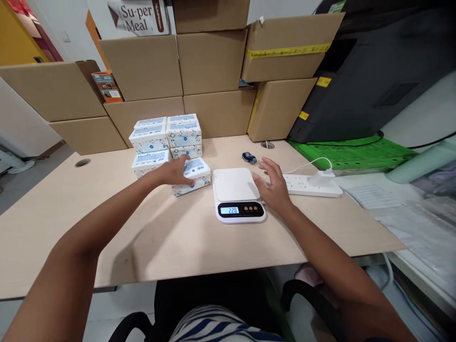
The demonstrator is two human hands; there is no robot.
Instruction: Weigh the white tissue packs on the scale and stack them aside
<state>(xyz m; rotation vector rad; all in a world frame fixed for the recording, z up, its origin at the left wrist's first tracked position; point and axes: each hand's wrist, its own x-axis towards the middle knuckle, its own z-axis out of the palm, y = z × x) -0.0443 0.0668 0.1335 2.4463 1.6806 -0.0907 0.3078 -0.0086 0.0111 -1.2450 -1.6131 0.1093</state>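
You sit at a pale wooden worktop (171,237) with cardboard cartons (210,61) stacked along its far edge and a dark machine (374,80) to the right on a green mat (356,154). A white power strip (309,185) with a plugged-in charger lies right of the white scale (238,194), whose display is lit and whose platform is bare. Your left hand (174,172) rests on top of a white tissue box (194,176) lying just left of the scale, fingers curled loosely over its near end. Behind it stands a stack of tissue boxes (166,137). Your right hand (274,185) hovers open, fingers spread, holding nothing, just beside the scale's right edge.
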